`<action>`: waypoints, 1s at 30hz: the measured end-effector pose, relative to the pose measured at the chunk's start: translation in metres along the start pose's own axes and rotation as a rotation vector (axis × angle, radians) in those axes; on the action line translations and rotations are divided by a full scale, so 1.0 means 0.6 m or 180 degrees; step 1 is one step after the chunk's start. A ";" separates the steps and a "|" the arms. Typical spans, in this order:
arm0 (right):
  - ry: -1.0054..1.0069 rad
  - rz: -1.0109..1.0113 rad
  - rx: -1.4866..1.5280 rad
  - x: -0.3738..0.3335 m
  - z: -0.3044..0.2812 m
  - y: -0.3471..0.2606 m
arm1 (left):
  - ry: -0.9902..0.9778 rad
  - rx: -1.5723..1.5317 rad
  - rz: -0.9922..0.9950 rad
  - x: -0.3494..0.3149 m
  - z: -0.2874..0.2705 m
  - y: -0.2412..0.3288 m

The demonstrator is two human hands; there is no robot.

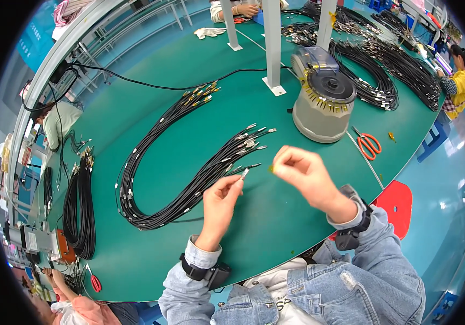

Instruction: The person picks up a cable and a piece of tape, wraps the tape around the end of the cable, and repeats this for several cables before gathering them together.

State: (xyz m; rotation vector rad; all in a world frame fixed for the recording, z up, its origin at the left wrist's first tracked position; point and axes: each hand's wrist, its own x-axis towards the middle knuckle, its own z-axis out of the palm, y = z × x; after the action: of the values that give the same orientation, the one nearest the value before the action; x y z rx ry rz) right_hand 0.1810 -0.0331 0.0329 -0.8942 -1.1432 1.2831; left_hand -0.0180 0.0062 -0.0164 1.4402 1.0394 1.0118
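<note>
My left hand (220,208) pinches a black cable close to its silver connector (244,174), which points up past the fingertips. To the right, my right hand (306,176) is closed in a pinch on a small piece of yellowish tape (271,169). A gap separates the two hands. Just beyond them lies a curved bundle of black cables (151,221) with silver connectors at the near end and yellow-wrapped ends at the far one. Behind my right hand stands a grey round tape dispenser (322,116) with yellow tape pieces around its dark top wheel.
Orange-handled scissors (369,146) lie right of the dispenser on the green table (232,103). Grey metal posts (273,49) rise from the table. More cable bundles lie at far right (370,89) and left (79,216). A red stool (396,208) stands at right; co-workers sit around.
</note>
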 end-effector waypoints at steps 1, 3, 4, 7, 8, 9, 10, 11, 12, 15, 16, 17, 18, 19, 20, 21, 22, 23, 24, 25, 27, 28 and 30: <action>-0.0009 0.0000 0.0015 -0.002 0.009 0.014 | -0.0064 -0.0424 -0.0483 -0.009 -0.001 0.002; -0.0182 0.0013 -0.0059 -0.004 0.024 0.046 | -0.0111 -0.0843 -0.0970 -0.019 -0.001 -0.002; -0.0268 0.0021 -0.0099 -0.004 0.029 0.059 | -0.0080 -0.1005 -0.1043 -0.024 -0.001 -0.006; -0.0335 0.0056 -0.0259 -0.006 0.035 0.089 | -0.0012 -0.1354 -0.1225 -0.028 0.007 -0.018; -0.0371 0.0071 -0.0341 -0.005 0.037 0.096 | 0.0028 -0.1401 -0.1245 -0.025 0.010 -0.020; -0.0377 0.0092 -0.0339 -0.003 0.035 0.101 | 0.0066 -0.1451 -0.1265 -0.022 0.014 -0.022; -0.0268 0.0113 -0.0335 0.001 0.031 0.105 | 0.0105 -0.1501 -0.1274 -0.016 0.017 -0.024; -0.0158 0.0133 -0.0335 0.005 0.026 0.108 | 0.0116 -0.1511 -0.1280 -0.007 0.022 -0.026; -0.0047 0.0152 -0.0336 0.009 0.023 0.109 | 0.0140 -0.1554 -0.1285 0.005 0.028 -0.028; 0.0035 0.0295 0.0046 0.015 0.024 0.090 | 0.0181 -0.1665 -0.1304 0.021 0.049 -0.031; 0.0078 0.0360 0.0242 0.017 0.023 0.085 | 0.0148 -0.1748 -0.1367 0.019 0.057 -0.031; 0.0070 0.0373 0.0230 0.018 0.020 0.086 | 0.0117 -0.1831 -0.1428 0.018 0.062 -0.029; 0.0140 0.0313 0.0065 0.017 0.010 0.087 | 0.0059 -0.1916 -0.1491 0.018 0.069 -0.029; 0.0207 0.0255 -0.0098 0.017 0.002 0.087 | 0.0042 -0.1934 -0.1498 0.017 0.070 -0.027; 0.0273 0.0197 -0.0258 0.015 -0.004 0.087 | -0.0018 -0.1816 -0.1453 0.014 0.065 -0.026; 0.0286 0.0206 -0.0273 0.013 -0.008 0.087 | -0.0078 -0.1696 -0.1409 0.010 0.059 -0.024; 0.0214 0.0247 -0.0325 0.012 -0.010 0.086 | -0.0137 -0.1574 -0.1366 0.006 0.055 -0.022; 0.0139 0.0288 -0.0367 0.011 -0.010 0.085 | -0.0145 -0.1577 -0.1377 0.002 0.053 -0.020; 0.0065 0.0329 -0.0408 0.010 -0.009 0.085 | -0.0141 -0.1504 -0.1243 -0.002 0.051 -0.018; 0.0078 0.0337 -0.0407 0.008 -0.007 0.086 | -0.0139 -0.1429 -0.1108 -0.006 0.050 -0.015; -0.0038 0.0203 -0.0385 0.004 0.003 0.088 | -0.0152 -0.1352 -0.0983 -0.013 0.051 -0.009; -0.0093 0.0130 -0.0377 0.003 0.006 0.089 | -0.0122 -0.1325 -0.0898 -0.015 0.052 -0.005; -0.0057 0.0060 -0.0427 0.002 0.005 0.088 | -0.0065 -0.1272 -0.0727 -0.019 0.055 0.001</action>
State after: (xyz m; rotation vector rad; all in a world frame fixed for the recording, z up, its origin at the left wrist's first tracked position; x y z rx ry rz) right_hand 0.1650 -0.0263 -0.0168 -0.9958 -1.2492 1.2430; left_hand 0.0104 -0.0135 -0.0195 0.9818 0.9018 0.9701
